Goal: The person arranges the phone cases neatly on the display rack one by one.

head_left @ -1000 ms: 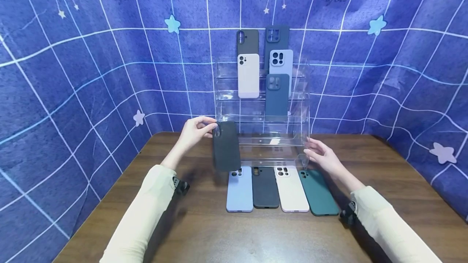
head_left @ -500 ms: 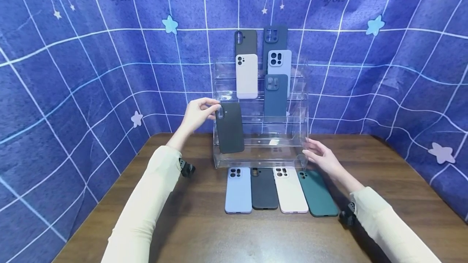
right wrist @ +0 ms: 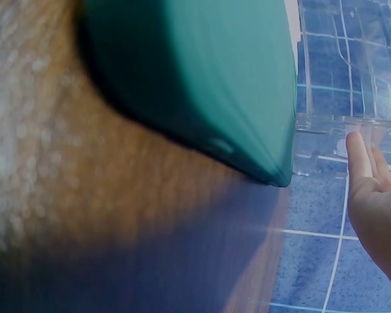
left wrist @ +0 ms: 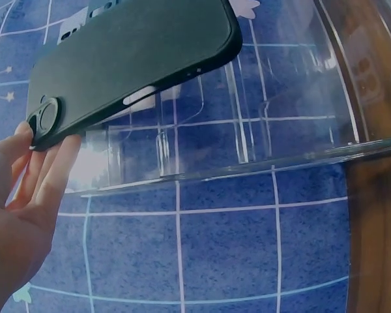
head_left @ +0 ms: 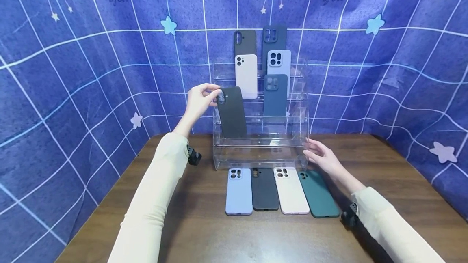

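A black phone case (head_left: pixel 232 113) hangs upright, slightly tilted, in front of a clear tiered display rack (head_left: pixel 256 164). My left hand (head_left: pixel 199 100) pinches its upper left corner beside the camera cutout. In the left wrist view, thumb and fingertips meet at that corner of the case (left wrist: pixel 137 65). At the rack's lower right side, my right hand (head_left: pixel 323 158) touches the side panel with fairly straight fingers. The right wrist view shows this hand (right wrist: pixel 378 202) at the clear plastic, partly cut off by the frame edge.
On upper tiers stand a dark grey case (head_left: pixel 245 42), a white case (head_left: pixel 246 76), a navy case (head_left: pixel 275 42), a light blue case (head_left: pixel 279 64) and a blue case (head_left: pixel 276 96). Before the rack lie blue (head_left: pixel 239 194), black (head_left: pixel 265 192), white (head_left: pixel 292 194) and green cases (head_left: pixel 319 196).
My left hand has raised the black phone case from the rack's bottom front to the level of its middle tiers, drifting slightly right. My right hand stays at the rack's side.
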A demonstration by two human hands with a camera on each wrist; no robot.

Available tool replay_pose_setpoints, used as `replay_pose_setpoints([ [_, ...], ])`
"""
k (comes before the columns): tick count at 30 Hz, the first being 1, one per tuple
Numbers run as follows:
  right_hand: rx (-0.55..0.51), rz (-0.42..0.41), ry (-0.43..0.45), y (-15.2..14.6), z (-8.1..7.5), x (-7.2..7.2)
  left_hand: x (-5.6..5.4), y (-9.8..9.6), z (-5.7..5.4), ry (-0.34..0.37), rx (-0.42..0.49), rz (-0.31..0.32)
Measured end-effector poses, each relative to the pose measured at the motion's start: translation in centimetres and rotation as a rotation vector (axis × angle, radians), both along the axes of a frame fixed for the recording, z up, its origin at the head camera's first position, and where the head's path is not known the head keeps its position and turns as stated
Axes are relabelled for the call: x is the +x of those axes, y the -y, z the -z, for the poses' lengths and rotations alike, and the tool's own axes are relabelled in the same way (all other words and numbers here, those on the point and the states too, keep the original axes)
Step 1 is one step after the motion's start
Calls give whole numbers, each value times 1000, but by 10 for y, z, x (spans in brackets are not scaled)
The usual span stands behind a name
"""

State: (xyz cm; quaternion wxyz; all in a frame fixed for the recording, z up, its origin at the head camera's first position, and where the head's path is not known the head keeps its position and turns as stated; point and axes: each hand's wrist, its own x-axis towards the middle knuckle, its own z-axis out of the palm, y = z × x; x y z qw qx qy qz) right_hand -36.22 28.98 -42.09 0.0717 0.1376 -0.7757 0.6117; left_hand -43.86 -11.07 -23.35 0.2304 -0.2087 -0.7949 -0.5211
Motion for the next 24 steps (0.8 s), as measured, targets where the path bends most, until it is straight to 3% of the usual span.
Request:
replay_pose_setpoints([
  [7, -4, 7, -3, -1, 2, -1, -9, -9, -6, -78, 58, -63],
  [14, 3, 23, -24, 1, 2, 2, -18, -22, -6, -156, 168, -77],
  [24, 14, 27, -24, 2, 0, 2, -26, -38, 4, -290, 130, -121],
])
